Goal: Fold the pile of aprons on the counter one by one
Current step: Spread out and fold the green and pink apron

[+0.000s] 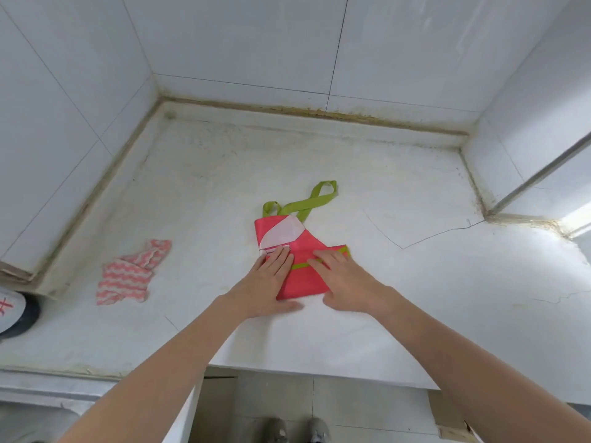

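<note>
**Inspector:** While both hands lay on it, where did the red fabric apron point(299, 266) with lime-green trim sit?

**Assistant:** Near the middle of the white stone tabletop point(399, 282), partly folded. Its lime-green neck strap point(311, 201) trailed loose toward the back wall.

**Inspector:** State of the hands?

**Assistant:** The left hand point(271, 276) and the right hand point(343, 278) were flat, fingers straight, pressing the near fold; neither gripped anything.

**Inspector:** Step in hand?

**Assistant:** Judged to be smoothing a fold partway through this apron. The next move would likely call for tucking the strap in and folding the bib end over, keeping the edges aligned.

**Inspector:** Anything else?

**Assistant:** A crumpled pink-and-white zigzag cloth point(131, 273) lay well apart to the left. Whether it was another apron could not be told.
</note>
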`<state>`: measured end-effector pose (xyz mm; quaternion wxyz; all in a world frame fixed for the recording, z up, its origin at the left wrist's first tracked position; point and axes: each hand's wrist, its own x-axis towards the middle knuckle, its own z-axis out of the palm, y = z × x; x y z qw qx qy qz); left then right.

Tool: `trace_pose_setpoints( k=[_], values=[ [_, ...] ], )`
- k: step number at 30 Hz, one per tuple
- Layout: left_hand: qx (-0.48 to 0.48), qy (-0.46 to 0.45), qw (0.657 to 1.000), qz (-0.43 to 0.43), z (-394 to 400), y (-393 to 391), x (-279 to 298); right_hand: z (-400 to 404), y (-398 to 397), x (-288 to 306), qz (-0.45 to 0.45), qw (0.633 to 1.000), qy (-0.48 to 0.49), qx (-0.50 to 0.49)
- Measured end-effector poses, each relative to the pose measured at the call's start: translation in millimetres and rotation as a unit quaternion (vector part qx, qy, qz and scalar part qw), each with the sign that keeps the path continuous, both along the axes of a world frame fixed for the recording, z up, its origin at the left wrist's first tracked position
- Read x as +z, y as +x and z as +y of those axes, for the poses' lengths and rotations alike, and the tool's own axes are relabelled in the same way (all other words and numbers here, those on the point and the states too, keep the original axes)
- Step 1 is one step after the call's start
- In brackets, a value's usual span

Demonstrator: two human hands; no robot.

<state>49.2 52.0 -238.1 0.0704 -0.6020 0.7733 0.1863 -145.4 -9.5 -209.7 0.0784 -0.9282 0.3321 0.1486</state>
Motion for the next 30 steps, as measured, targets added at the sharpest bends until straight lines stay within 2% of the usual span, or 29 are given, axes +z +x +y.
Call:
trace_pose_setpoints(
  k=[3,5,8,11,12,13,15,16,22,25,27,30],
  values=[
    [0.000,0.014,1.000,0.013,-5,1,10,-2,0,-7,0.006,0.999,-0.027,0.028],
    [0.031,0.019,0.995,0.089,-11,3,22,-6,11,5,0.001,1.000,-0.025,0.019],
    [0.137,0.063,0.957,0.248,-18,11,34,-28,27,30,0.022,0.997,0.052,-0.050],
    [0.248,0.036,0.916,0.313,-28,22,36,-61,41,38,0.016,0.989,0.130,-0.070],
    [0.263,0.016,0.918,0.295,-30,24,35,-67,45,36,0.021,0.985,0.153,-0.075],
    [0.258,-0.005,0.935,0.244,-34,27,34,-74,50,34,0.027,0.983,0.166,-0.073],
    [0.223,-0.002,0.968,0.118,-42,32,28,-82,56,31,0.043,0.985,0.158,-0.053],
    [0.205,0.012,0.975,0.086,-45,32,27,-84,59,29,0.045,0.988,0.145,-0.038],
    [0.136,0.106,0.982,0.080,-74,24,33,-117,58,13,0.018,0.998,-0.017,0.066],
    [0.142,0.161,0.974,0.073,-87,14,39,-126,54,5,0.059,0.994,-0.018,0.088],
    [0.158,0.176,0.968,0.084,-90,8,38,-129,57,4,0.054,0.995,0.002,0.080],
    [0.172,0.162,0.968,0.090,-92,2,34,-146,65,25,-0.069,0.995,0.061,-0.030]
  ],
)
